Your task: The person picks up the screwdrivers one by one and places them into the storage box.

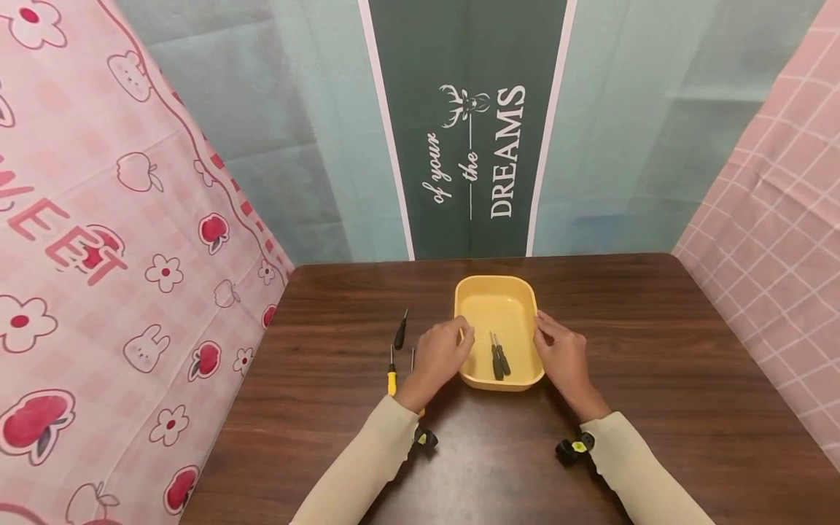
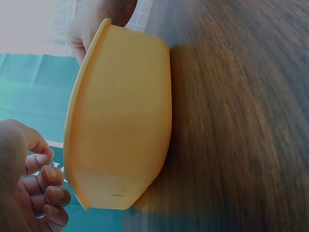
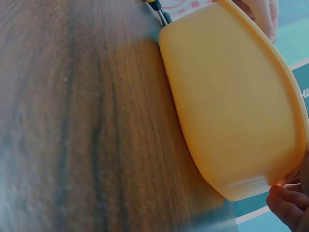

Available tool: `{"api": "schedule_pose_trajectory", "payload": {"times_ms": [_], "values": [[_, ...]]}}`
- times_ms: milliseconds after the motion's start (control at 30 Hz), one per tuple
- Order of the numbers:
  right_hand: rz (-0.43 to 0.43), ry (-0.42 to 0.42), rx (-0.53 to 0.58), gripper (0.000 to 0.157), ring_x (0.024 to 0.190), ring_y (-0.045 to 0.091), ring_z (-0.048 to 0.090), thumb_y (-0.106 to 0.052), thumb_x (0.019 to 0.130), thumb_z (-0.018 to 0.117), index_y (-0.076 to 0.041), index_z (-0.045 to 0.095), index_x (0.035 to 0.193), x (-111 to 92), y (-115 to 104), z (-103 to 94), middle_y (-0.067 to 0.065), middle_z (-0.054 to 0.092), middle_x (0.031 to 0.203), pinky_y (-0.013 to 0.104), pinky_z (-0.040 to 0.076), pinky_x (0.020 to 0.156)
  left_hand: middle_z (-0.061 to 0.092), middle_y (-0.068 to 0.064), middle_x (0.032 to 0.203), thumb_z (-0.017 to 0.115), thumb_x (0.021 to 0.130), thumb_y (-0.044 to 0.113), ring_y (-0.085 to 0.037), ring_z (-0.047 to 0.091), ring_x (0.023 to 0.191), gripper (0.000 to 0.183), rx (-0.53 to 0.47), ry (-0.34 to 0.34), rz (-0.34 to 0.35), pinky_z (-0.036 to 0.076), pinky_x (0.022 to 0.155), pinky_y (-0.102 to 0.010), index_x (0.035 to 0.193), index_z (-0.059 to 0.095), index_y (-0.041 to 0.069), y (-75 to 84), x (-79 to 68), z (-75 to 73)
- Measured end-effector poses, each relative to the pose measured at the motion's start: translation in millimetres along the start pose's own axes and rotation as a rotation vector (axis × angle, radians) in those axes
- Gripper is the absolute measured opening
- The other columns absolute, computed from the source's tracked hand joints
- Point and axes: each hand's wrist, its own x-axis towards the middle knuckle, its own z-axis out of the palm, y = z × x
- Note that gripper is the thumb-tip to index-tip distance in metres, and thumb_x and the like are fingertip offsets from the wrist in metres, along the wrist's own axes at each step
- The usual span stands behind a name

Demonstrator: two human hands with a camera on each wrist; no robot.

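A yellow plastic tray (image 1: 481, 313) stands on the table with two small dark-handled screwdrivers (image 1: 497, 364) lying inside. At its left rim, my left hand (image 1: 440, 350) has its fingers loosely curled. The left wrist view shows those fingertips (image 2: 55, 193) beside the rim, not wrapped round it. My right hand (image 1: 563, 357) pinches the opposite rim, and its fingers (image 3: 286, 200) touch the outside near a far corner. Part of the right thumb's contact is hidden in the right wrist view.
Left of the tray lie a black screwdriver (image 1: 399, 335) and a yellow-and-black screwdriver (image 1: 391, 379). Another metal shaft (image 1: 413, 357) is partly hidden by the left wrist. The brown wooden table (image 1: 656, 350) meets hanging cloths at its back and sides.
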Motion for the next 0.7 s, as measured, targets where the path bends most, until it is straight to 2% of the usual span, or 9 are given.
{"api": "schedule_pose_trajectory", "payload": {"times_ms": [267, 333, 400, 500, 567, 700], "values": [[0.015, -0.004, 0.000, 0.025, 0.103, 0.039, 0.070, 0.009, 0.083, 0.073, 0.009, 0.073, 0.109, 0, 0, 0.3, 0.021, 0.071, 0.116, 0.043, 0.054, 0.076, 0.045, 0.009, 0.057, 0.058, 0.100, 0.027, -0.008, 0.041, 0.048, 0.020, 0.015, -0.003, -0.014, 0.033, 0.044, -0.024, 0.082, 0.062, 0.021, -4.8, -1.7, -5.8], [0.018, -0.002, -0.002, 0.026, 0.103, 0.038, 0.070, 0.009, 0.083, 0.073, 0.009, 0.073, 0.109, 0, -1, 0.5, 0.021, 0.071, 0.116, 0.036, 0.054, 0.078, 0.046, 0.009, 0.057, 0.058, 0.100, 0.026, -0.007, 0.041, 0.048, 0.020, 0.015, -0.007, -0.014, 0.033, 0.045, -0.024, 0.082, 0.062, 0.021, -6.2, -1.8, -6.1], [0.018, -0.001, 0.000, 0.025, 0.101, 0.038, 0.070, 0.009, 0.083, 0.073, 0.009, 0.073, 0.108, 0, 0, 0.8, 0.021, 0.071, 0.115, 0.022, 0.053, 0.077, 0.046, 0.009, 0.058, 0.058, 0.101, 0.026, -0.007, 0.040, 0.049, 0.019, 0.021, -0.006, -0.013, 0.033, 0.045, -0.024, 0.083, 0.063, 0.020, -7.4, -2.2, -5.9], [0.008, 0.000, 0.011, 0.025, 0.100, 0.039, 0.071, 0.010, 0.083, 0.072, 0.010, 0.073, 0.108, 0, 0, 1.4, 0.022, 0.071, 0.115, 0.002, 0.040, 0.077, 0.047, 0.008, 0.059, 0.058, 0.100, 0.025, -0.007, 0.041, 0.050, 0.019, 0.019, -0.005, -0.010, 0.034, 0.046, -0.024, 0.084, 0.064, 0.019, -9.1, -3.7, -7.1], [0.000, 0.003, 0.018, 0.024, 0.098, 0.040, 0.071, 0.010, 0.083, 0.072, 0.011, 0.073, 0.107, 0, 0, 1.9, 0.022, 0.071, 0.115, -0.003, 0.034, 0.076, 0.049, 0.008, 0.061, 0.058, 0.100, 0.024, -0.007, 0.043, 0.051, 0.018, 0.008, -0.004, -0.009, 0.036, 0.047, -0.024, 0.085, 0.065, 0.018, -10.4, -4.9, -8.6], [-0.005, 0.007, 0.014, 0.024, 0.099, 0.039, 0.071, 0.010, 0.083, 0.072, 0.010, 0.073, 0.107, 0, 0, 1.8, 0.022, 0.071, 0.114, -0.003, 0.033, 0.077, 0.053, 0.008, 0.064, 0.059, 0.100, 0.024, -0.008, 0.045, 0.053, 0.017, -0.013, -0.003, -0.018, 0.038, 0.050, -0.024, 0.087, 0.067, 0.018, -13.5, -7.9, -11.2]]}}
